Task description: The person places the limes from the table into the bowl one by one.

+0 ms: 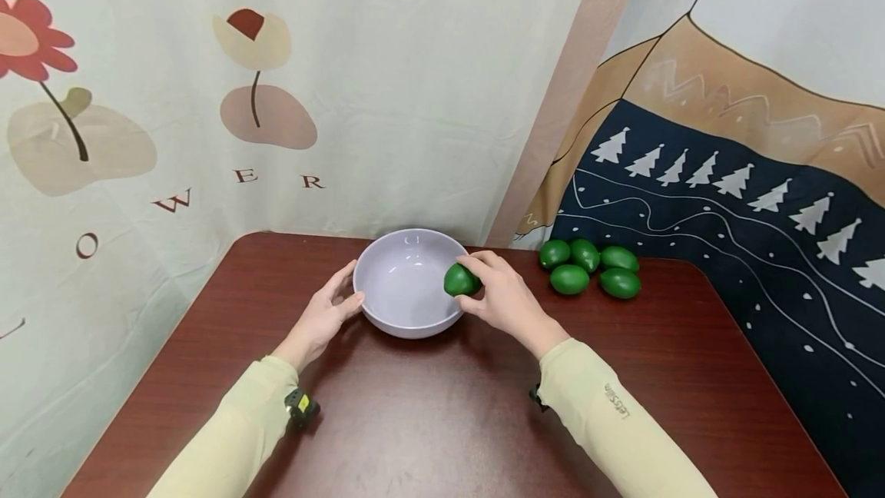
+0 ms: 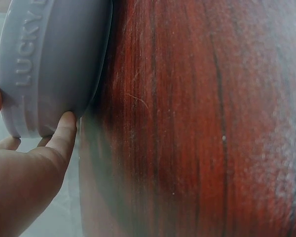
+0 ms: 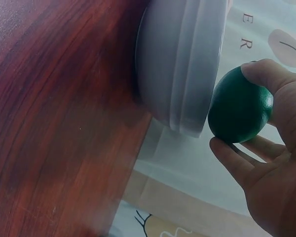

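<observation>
A pale lavender bowl [image 1: 404,290] stands upright near the table's far edge. My left hand [image 1: 321,321] rests on its left side, fingertips against the outer wall and thumb close to the rim. In the left wrist view, raised lettering runs along the bowl [image 2: 54,64]. My right hand [image 1: 508,294] pinches a smooth green lime [image 1: 459,280] between thumb and fingers. From above, that lime overlaps the bowl's right rim. The right wrist view has the lime [image 3: 239,106] just above rim level, with the bowl's outer wall [image 3: 180,64] beside it.
Several more green limes [image 1: 570,280] lie grouped to the right of the bowl, at the back of the dark red wooden table [image 1: 429,421]. Behind the table hang a pale flower-print curtain [image 1: 408,98] and a dark tree-print cloth [image 1: 691,214].
</observation>
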`<state>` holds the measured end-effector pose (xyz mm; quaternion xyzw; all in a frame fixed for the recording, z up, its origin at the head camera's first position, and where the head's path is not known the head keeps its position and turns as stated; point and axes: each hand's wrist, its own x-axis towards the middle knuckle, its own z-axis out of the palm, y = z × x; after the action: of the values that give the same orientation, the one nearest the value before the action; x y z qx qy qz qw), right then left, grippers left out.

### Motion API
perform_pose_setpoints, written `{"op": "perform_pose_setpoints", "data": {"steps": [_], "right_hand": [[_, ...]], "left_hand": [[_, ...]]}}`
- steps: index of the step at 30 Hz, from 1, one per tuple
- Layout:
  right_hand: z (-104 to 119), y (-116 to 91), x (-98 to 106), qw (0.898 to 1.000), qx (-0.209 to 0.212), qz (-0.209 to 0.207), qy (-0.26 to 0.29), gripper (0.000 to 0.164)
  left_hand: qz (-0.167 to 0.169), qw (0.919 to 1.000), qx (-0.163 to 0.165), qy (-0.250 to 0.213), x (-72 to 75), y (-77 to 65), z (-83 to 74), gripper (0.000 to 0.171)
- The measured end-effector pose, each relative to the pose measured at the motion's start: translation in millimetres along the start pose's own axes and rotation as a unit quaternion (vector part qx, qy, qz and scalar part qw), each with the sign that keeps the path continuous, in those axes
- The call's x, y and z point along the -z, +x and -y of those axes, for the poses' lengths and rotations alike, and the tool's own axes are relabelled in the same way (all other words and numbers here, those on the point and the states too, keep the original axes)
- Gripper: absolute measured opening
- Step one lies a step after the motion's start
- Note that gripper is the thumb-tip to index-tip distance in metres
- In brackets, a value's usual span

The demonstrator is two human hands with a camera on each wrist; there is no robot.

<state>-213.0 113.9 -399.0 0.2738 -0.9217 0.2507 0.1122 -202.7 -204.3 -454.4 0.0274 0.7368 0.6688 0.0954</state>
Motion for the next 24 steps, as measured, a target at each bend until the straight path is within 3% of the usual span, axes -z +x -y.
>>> {"op": "perform_pose_setpoints", "data": {"steps": [24], "right_hand": [[11.7,7.3,-14.2,0.999,0.003,0.045,0.005,0.054]], "left_hand": [[-0.001,0.9999,-0.005,-0.01,-0.1,0.9,3.0,0.07]]}}
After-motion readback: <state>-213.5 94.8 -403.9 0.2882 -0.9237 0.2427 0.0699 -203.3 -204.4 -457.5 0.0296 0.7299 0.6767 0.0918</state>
